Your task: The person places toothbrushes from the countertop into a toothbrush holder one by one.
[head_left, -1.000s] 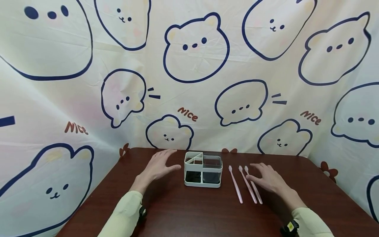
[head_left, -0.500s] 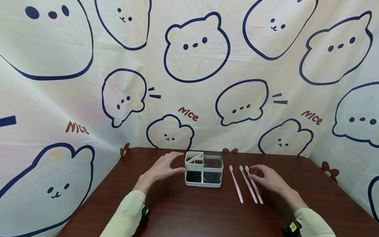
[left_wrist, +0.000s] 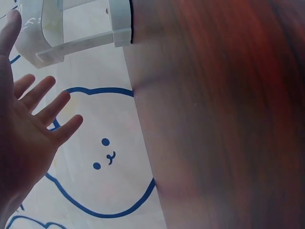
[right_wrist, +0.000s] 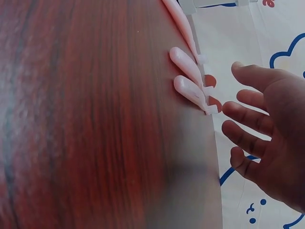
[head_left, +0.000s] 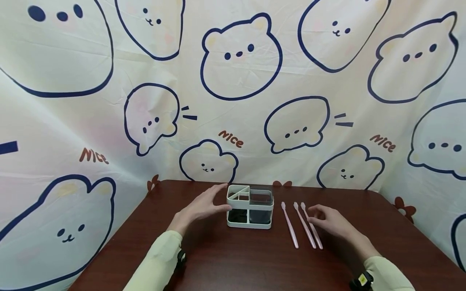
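A white toothbrush holder (head_left: pixel 260 206) with clear cups and divided top slots stands on the table. My left hand (head_left: pixel 200 205) is at its left side, thumb and index fingertips right at the edge; the left wrist view has the other fingers of that hand (left_wrist: pixel 33 129) spread and straight below the holder (left_wrist: pixel 121 21). Three pink toothbrushes lie to the right of the holder, heads away from me: one apart (head_left: pixel 290 226), two close together (head_left: pixel 305 226). My right hand (head_left: pixel 333 221) hovers by the heads of the rightmost pair, fingers loosely bent, holding nothing.
The dark brown wooden table (head_left: pixel 233 262) reaches back to a pale cloth backdrop (head_left: pixel 240 117) printed with blue bear outlines. The backdrop also closes in the left and right sides. Each wrist carries a black strap (head_left: pixel 362 279) below a pale sleeve.
My left hand has moved right, up to the holder's left edge. My right hand's fingers have bent and drawn closer together near the toothbrushes. Holder and toothbrushes stay in place.
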A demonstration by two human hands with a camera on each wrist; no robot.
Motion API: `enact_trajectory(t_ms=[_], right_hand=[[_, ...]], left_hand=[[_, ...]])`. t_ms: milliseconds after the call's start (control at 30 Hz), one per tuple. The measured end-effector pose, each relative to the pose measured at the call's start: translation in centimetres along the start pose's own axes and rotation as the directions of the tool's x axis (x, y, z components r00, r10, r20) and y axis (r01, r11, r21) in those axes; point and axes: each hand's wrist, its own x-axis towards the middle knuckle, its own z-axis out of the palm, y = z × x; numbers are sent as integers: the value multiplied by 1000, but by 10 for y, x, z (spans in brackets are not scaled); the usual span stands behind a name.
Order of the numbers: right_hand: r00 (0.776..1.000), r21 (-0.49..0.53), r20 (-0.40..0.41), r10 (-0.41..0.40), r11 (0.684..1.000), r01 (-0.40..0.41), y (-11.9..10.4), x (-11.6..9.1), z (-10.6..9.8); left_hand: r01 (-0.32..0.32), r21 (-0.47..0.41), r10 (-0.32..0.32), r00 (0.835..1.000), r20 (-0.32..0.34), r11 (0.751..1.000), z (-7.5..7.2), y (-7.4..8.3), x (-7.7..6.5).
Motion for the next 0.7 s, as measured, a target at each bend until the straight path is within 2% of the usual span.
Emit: enact_trajectory(t_ms=[167,433,700], right_hand=[[1000,11,11,10,1000,-10,-1,-2,-1],[1000,19,20,13,1000,-13,-1,-3,0],[1000,35,28,-2,999,1,-5,0,0]], left_hand=[[-10,-8,10,999,31,1000,4,2,5],[-31,31,30,998,48,999,7,6,9],[-3,24,2,999,47,1000,6,10,9]])
